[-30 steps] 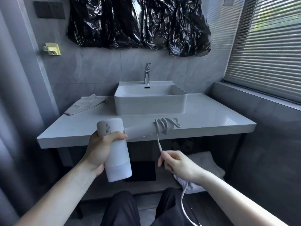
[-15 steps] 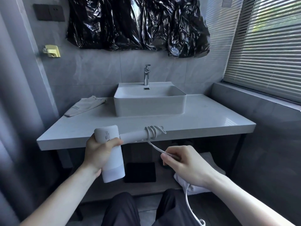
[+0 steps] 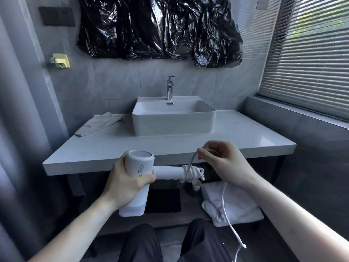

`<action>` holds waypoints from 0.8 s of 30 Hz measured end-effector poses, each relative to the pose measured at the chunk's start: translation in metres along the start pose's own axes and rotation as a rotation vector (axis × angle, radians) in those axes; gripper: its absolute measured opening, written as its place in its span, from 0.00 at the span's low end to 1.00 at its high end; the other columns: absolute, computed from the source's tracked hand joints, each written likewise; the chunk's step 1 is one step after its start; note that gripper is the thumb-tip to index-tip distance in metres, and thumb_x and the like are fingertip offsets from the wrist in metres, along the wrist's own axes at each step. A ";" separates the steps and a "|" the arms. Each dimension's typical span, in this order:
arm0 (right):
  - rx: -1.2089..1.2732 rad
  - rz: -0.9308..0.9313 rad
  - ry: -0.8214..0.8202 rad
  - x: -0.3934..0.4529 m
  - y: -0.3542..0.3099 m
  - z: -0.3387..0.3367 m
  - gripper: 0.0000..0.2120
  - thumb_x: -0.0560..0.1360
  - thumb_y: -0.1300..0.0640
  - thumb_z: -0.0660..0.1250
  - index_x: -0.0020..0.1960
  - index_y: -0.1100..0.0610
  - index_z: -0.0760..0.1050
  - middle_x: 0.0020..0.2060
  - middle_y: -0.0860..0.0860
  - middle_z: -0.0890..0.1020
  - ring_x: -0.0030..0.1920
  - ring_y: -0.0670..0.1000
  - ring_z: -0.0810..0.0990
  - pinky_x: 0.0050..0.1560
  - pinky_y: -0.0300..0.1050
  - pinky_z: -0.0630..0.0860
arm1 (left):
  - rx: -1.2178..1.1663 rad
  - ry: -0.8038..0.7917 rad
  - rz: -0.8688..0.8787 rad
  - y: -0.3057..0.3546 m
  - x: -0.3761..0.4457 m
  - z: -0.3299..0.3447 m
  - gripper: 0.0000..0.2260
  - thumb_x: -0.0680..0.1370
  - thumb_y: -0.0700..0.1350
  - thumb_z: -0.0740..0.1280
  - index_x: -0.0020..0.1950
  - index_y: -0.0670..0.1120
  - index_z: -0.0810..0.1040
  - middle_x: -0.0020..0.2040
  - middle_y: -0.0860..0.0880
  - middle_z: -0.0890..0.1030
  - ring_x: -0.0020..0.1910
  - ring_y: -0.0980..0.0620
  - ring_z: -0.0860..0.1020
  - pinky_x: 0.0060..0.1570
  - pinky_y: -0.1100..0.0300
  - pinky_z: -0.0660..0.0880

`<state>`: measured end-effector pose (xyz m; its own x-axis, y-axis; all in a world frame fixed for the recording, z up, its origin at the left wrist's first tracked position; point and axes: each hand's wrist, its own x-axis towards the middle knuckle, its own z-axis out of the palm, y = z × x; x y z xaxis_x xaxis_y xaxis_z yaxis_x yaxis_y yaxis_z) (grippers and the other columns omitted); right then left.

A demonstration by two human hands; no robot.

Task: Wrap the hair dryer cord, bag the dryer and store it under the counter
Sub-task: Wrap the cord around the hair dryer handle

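Observation:
My left hand (image 3: 122, 183) grips the barrel of the white hair dryer (image 3: 138, 163), held in front of the counter edge with its handle pointing right. Several turns of the white cord (image 3: 190, 173) sit around the end of the handle. My right hand (image 3: 222, 163) pinches the cord just above the handle's end; the rest of the cord hangs down past my right forearm toward the floor. A grey fabric bag (image 3: 98, 123) lies flat on the counter (image 3: 245, 137), left of the basin.
A white basin (image 3: 173, 120) with a chrome tap (image 3: 170, 87) stands at the counter's middle. Under the counter a shelf holds folded white towels (image 3: 232, 203), a black mat (image 3: 163, 200) and a small cup (image 3: 196, 185). Window blinds are at the right.
My right hand has risen from below the handle to above it, carrying the cord up and over. The dryer has tilted so its open end shows on top.

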<state>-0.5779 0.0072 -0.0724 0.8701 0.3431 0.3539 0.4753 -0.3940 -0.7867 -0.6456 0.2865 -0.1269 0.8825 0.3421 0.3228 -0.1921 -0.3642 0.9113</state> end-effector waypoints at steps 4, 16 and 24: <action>0.018 -0.024 0.081 0.013 0.006 -0.002 0.14 0.83 0.51 0.72 0.42 0.57 0.85 0.29 0.46 0.69 0.28 0.43 0.63 0.30 0.36 0.60 | -0.024 -0.057 0.038 0.008 -0.002 -0.001 0.22 0.59 0.44 0.82 0.49 0.44 0.81 0.42 0.42 0.87 0.41 0.38 0.85 0.41 0.47 0.81; 0.178 0.095 -0.006 0.036 0.038 0.010 0.14 0.82 0.49 0.73 0.48 0.59 0.87 0.34 0.46 0.74 0.34 0.42 0.71 0.40 0.33 0.68 | -0.222 -0.263 -0.011 0.031 -0.010 -0.015 0.27 0.59 0.47 0.81 0.51 0.33 0.81 0.41 0.40 0.84 0.40 0.45 0.83 0.40 0.53 0.80; 0.325 0.175 -0.094 0.015 0.056 0.029 0.12 0.75 0.59 0.67 0.39 0.67 0.70 0.29 0.52 0.68 0.32 0.48 0.63 0.31 0.42 0.60 | -0.362 -0.159 -0.073 0.040 -0.006 -0.016 0.20 0.55 0.48 0.79 0.41 0.39 0.80 0.36 0.42 0.81 0.34 0.44 0.82 0.32 0.53 0.79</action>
<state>-0.5419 0.0148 -0.1255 0.9115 0.3775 0.1635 0.2411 -0.1679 -0.9559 -0.6655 0.2840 -0.0880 0.9493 0.2075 0.2363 -0.2405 -0.0052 0.9706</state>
